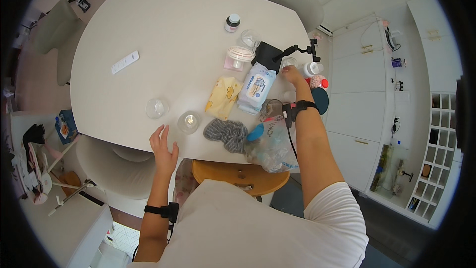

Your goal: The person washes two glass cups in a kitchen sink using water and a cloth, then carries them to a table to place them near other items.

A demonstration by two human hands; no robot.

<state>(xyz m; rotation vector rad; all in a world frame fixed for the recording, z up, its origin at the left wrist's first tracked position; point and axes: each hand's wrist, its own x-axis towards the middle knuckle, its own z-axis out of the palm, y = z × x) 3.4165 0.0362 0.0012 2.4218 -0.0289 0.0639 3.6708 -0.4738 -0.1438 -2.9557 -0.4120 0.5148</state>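
My right hand (292, 74) reaches to the table's right side and touches or nearly touches a clear glass (289, 63); its grip cannot be made out. My left hand (163, 148) is over the near edge with fingers spread and holds nothing. Just beyond it stand two clear glasses, one at the left (157, 108) and one at the right (189, 122). Between the hands lie a grey knitted cloth item (226, 134), a yellow patterned packet (223, 98), a pack of wet wipes (257, 88) and a clear plastic bag (273, 147).
A black phone stand (267, 56), a small white fan (240, 55), another clear glass (250, 38) and a dark bottle with a white lid (232, 23) stand farther back. White bottles (308, 69) and a red-lidded jar (318, 82) line the right edge. A white remote (125, 62) lies left.
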